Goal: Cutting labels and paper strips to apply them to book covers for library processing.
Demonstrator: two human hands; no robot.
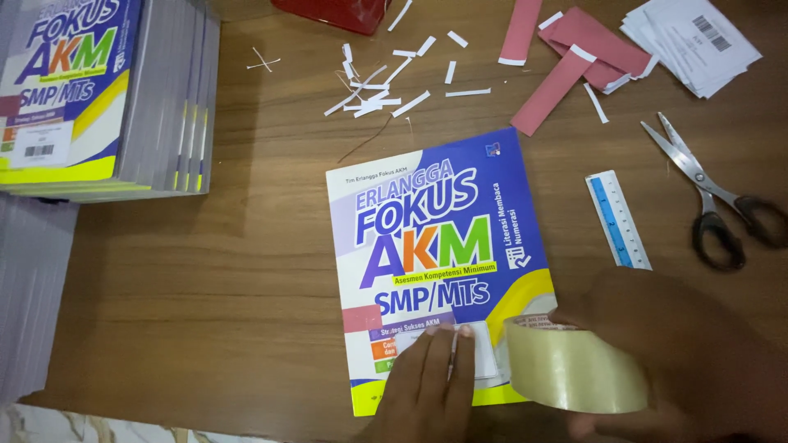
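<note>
A book with a purple, white and yellow cover (460, 205) lies on the wooden table (230, 271). My left hand (427, 385) presses flat on a white label (484, 353) near the book's lower edge. My right hand (681, 353) grips a large roll of clear tape (574, 369) just right of the label, with its end reaching onto the label.
A stack of the same books (107, 98) stands at the back left. Scissors (714, 197) and a small blue ruler (617, 220) lie to the right. Red paper strips (566, 57), white paper scraps (386, 82) and white printed slips (698, 41) are scattered at the back.
</note>
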